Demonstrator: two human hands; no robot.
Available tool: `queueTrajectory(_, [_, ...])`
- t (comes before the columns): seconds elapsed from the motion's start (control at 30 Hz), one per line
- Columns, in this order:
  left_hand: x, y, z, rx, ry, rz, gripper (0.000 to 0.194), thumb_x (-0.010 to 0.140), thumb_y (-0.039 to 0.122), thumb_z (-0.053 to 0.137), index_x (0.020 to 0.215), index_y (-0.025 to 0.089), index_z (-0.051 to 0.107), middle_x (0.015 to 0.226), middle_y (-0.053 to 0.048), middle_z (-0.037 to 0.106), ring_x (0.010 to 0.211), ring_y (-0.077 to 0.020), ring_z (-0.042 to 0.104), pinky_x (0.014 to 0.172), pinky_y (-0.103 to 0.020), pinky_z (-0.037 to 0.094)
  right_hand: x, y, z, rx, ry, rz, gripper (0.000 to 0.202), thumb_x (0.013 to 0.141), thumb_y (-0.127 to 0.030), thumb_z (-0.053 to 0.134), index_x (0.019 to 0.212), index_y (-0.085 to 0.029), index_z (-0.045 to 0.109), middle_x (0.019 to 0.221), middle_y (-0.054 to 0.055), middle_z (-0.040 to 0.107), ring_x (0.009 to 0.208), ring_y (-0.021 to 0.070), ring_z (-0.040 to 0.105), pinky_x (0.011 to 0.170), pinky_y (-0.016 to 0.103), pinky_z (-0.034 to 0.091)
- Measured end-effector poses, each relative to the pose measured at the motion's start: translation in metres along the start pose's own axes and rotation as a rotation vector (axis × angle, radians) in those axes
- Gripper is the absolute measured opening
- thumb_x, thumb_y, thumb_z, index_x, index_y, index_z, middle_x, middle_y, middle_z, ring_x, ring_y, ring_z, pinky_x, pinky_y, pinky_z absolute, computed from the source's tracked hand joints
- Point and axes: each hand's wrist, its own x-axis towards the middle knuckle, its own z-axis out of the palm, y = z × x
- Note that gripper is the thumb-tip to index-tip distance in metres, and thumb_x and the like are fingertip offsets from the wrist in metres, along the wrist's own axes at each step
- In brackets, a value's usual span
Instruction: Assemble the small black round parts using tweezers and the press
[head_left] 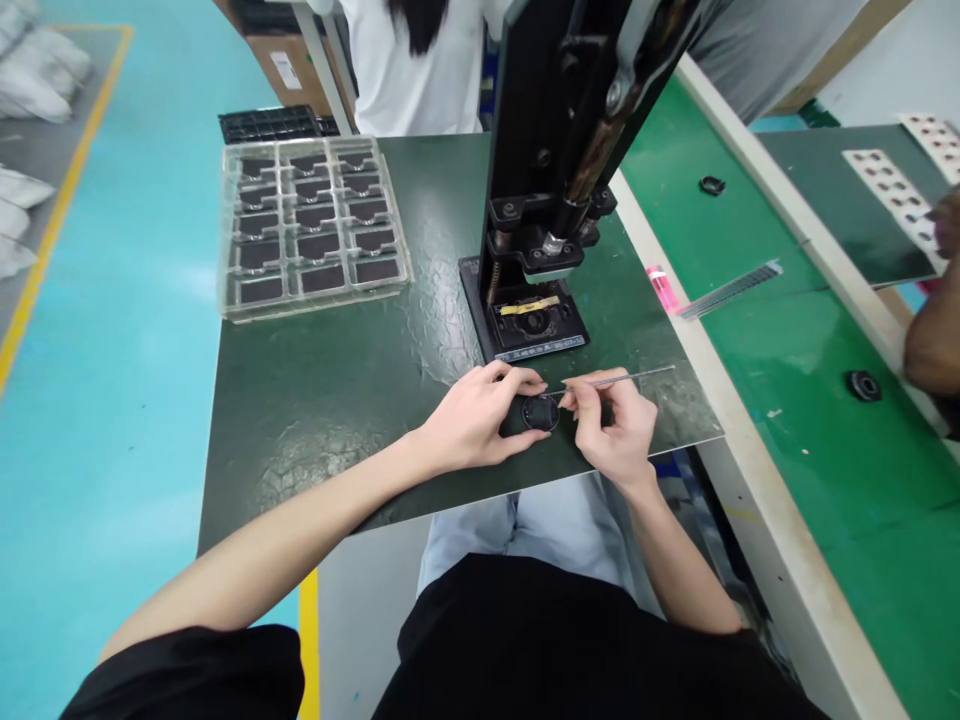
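Note:
Near the front edge of the dark green table, my left hand grips a round black part between thumb and fingers. The part lies low at the tabletop, and I cannot tell its exact kind. My right hand pinches a thin grey strip, whose far end sticks out to the right. Its near end reaches the rim of the black part. Just beyond my hands stands a black hand press, with a yellow strip across its base fixture.
A clear plastic tray of dark pieces sits at the table's back left. To the right, a green conveyor carries black round parts, a pink tag and grey strips. Other people are beyond the table and at right.

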Motion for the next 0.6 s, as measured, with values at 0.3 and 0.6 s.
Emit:
queueTrajectory(0.3, [0.001, -0.001, 0.002, -0.032, -0.019, -0.031, 0.045, 0.090, 0.041, 0.074, 0.123, 0.021, 0.051, 0.124, -0.009, 0.072, 0.119, -0.0281, 0.065, 0.100, -0.045, 0.054, 0.004, -0.003, 0.000, -0.075, -0.029, -0.138, 0.014, 0.097, -0.010, 0.057, 0.089, -0.021, 0.059, 0.075, 0.000, 0.070, 0.065, 0.0115, 0.069, 0.062, 0.022, 0.056])
queueTrajectory(0.6, [0.000, -0.003, 0.007, -0.099, 0.019, -0.029, 0.043, 0.088, 0.035, 0.074, 0.119, 0.020, 0.048, 0.119, -0.011, 0.071, 0.120, -0.0295, 0.064, 0.100, -0.046, 0.056, 0.012, -0.006, 0.007, -0.157, -0.112, -0.320, 0.016, 0.097, -0.009, 0.055, 0.086, -0.020, 0.055, 0.075, 0.001, 0.070, 0.065, 0.0122, 0.066, 0.059, 0.024, 0.050])
